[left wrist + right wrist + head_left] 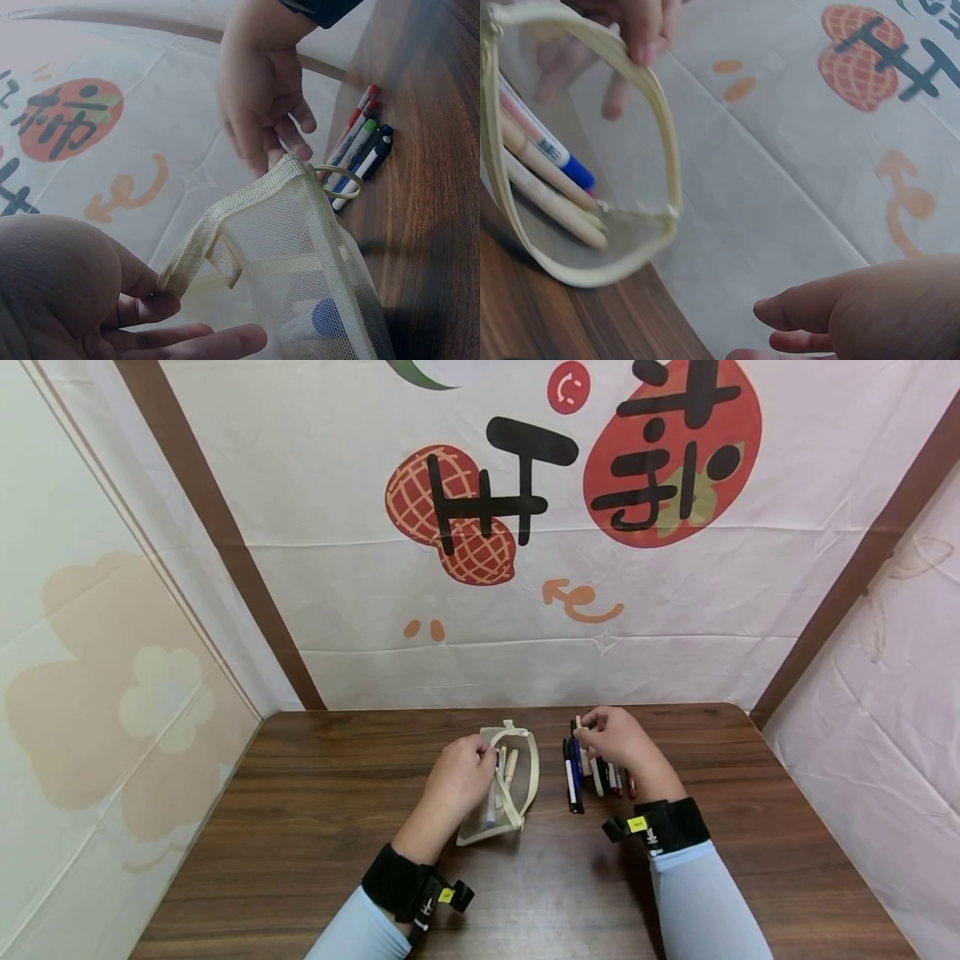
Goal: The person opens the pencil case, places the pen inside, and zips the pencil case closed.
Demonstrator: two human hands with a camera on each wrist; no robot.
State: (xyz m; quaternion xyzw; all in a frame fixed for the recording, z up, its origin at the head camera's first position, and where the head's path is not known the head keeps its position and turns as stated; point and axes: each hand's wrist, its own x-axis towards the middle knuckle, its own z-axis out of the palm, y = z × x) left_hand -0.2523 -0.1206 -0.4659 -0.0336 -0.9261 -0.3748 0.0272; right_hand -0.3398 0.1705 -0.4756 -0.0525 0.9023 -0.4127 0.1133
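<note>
My left hand (459, 777) pinches the cream rim of a see-through mesh pencil pouch (534, 777) between thumb and finger, and the pouch mouth gapes. Inside lie a white marker with a blue cap (579, 171) and beige pens (555, 199), seen in the right wrist view. My right hand (618, 742) hovers by the far end of a row of pens and markers (572, 781) to the right of the pouch. Its thumb and fingers stand apart in the right wrist view, and no pen shows between them. The fingertips' contact with the pens cannot be made out.
Both hands work over a brown wooden table (315, 827). A printed white cloth (337, 577) hangs along its back edge, with further cloth at both sides. Among the loose pens are a green-capped marker (365, 135) and a red one (367, 97).
</note>
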